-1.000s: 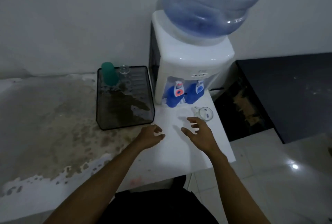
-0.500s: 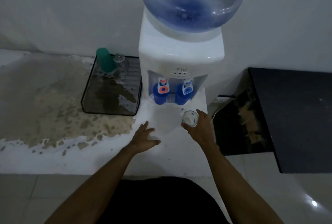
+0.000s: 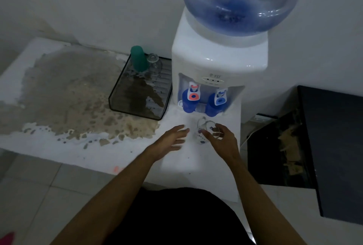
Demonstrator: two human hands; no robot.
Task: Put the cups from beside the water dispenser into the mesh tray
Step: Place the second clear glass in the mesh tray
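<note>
Glass cup [image 3: 206,130] tilted in my right hand [image 3: 224,140], fingers wrapped round it, just before water dispenser [image 3: 218,64] taps. My left hand [image 3: 172,139] spread, holding nothing, beside cup. Mesh tray [image 3: 137,99] left of dispenser.

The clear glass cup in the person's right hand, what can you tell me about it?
The glass cup looks like clear glass with a small blue print low on its side. It is tilted, rim towards the dispenser taps. The right hand grips it from the right, fingers wrapped round its wall. It sits just in front of the water dispenser, above the white counter. I cannot tell whether it is lifted clear. It appears empty.
</note>
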